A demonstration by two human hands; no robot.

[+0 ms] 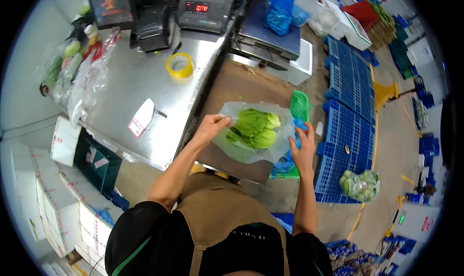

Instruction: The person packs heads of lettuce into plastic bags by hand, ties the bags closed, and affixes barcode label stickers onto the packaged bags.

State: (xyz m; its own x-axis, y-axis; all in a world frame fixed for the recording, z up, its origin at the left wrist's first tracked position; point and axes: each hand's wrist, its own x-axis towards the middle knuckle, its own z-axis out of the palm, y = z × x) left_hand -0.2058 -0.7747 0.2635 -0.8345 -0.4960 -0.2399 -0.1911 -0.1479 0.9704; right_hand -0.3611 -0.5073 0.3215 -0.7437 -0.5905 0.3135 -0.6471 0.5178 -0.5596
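A clear plastic bag [227,144] with heads of green lettuce [254,127] in it lies on the brown board [227,88] in front of me. My left hand [214,127] pinches the bag's left edge between thumb and fingers. At the opposite side, my right hand [303,145] has its thumb and fingers at the bag's right edge, fingers bent and partly apart. Whether the plastic is gripped there is hard to make out. The pale stem ends point right.
To the left, a steel table [116,91] carries yellow tape [179,65], a label [141,117] and a lit scale display [205,10]. A platform scale [270,40] holds a blue bag [281,10]. Blue pallets [344,145] lie right, one bearing bagged vegetables [360,185]. A green crate [299,105] stands beside the board.
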